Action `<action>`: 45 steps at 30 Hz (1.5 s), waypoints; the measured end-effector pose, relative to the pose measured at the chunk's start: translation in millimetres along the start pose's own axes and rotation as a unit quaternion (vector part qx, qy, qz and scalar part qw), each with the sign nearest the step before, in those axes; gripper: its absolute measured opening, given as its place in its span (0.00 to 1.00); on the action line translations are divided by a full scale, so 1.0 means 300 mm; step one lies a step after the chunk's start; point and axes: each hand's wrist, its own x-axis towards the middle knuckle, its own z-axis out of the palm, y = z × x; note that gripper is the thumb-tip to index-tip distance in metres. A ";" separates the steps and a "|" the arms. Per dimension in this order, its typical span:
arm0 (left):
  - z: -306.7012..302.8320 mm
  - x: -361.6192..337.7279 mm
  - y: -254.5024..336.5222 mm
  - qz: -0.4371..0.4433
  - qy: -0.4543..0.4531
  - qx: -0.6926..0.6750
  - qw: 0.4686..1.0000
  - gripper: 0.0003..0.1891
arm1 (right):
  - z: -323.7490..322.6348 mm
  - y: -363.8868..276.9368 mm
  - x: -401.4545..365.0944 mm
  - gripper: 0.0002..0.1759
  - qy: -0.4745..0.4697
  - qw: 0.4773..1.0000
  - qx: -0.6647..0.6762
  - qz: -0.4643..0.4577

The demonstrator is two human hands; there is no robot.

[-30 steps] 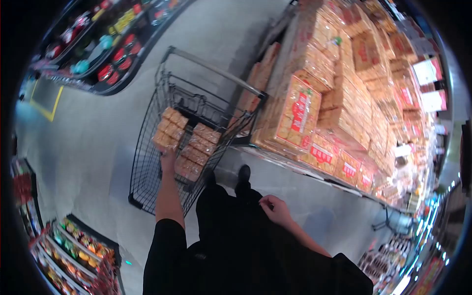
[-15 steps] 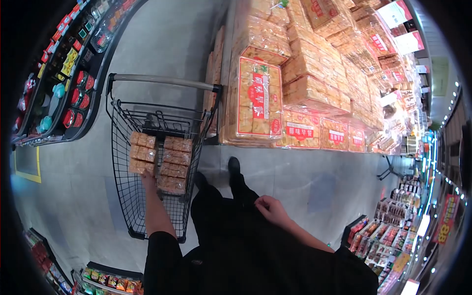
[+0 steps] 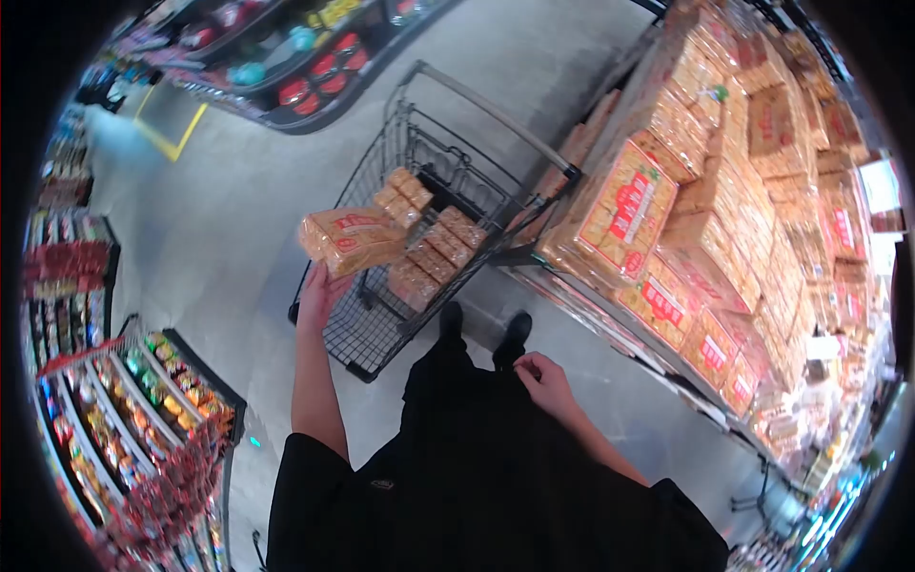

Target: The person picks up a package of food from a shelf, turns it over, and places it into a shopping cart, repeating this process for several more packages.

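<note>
My left hand (image 3: pixel 324 288) grips the near end of a clear-wrapped biscuit pack (image 3: pixel 351 238) with a red label, holding it up over the left side of the shopping cart (image 3: pixel 381 336). Inside the cart's basket stand two groups of wrapped biscuit blocks, a smaller one (image 3: pixel 403 198) near the handle and a longer one (image 3: pixel 437 259) to its right. My right hand (image 3: pixel 543 374) hangs in front of my dark clothing, fingers curled, away from the cart; whether anything small is between them is hidden.
A tall display of similar packs (image 3: pixel 629 214) rises on the right, close against the cart handle (image 3: pixel 496 114). A curved shelf (image 3: pixel 286 114) with red containers stands at the upper left. Snack racks (image 3: pixel 143 419) fill the lower left. My shoes (image 3: pixel 515 329) are beside the cart.
My left hand has lifted a biscuit pack up out of the cart, and its red label now shows. The view has turned, so the cart appears tilted and further right. My right hand stays curled.
</note>
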 end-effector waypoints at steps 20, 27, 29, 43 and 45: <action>0.527 -0.557 -0.104 -0.059 -0.408 -0.005 0.911 0.30 | -0.452 -0.002 -0.085 0.31 -0.121 0.878 0.436 -0.155; 1.141 -0.584 -0.081 -0.018 -0.453 0.348 0.821 0.37 | -0.685 0.132 -0.385 0.39 0.106 0.875 0.425 -0.205; 1.281 -0.530 -0.135 0.051 -0.512 0.320 0.795 0.38 | -0.762 0.180 -0.451 0.39 0.167 0.872 0.402 -0.222; 1.827 -0.505 -0.270 0.377 -0.440 0.543 0.608 0.37 | -0.963 0.271 -0.437 0.45 0.403 0.879 0.133 -0.217; 1.837 -0.503 -0.277 0.407 -0.442 0.525 0.604 0.38 | -0.952 0.283 -0.415 0.48 0.432 0.876 0.075 -0.199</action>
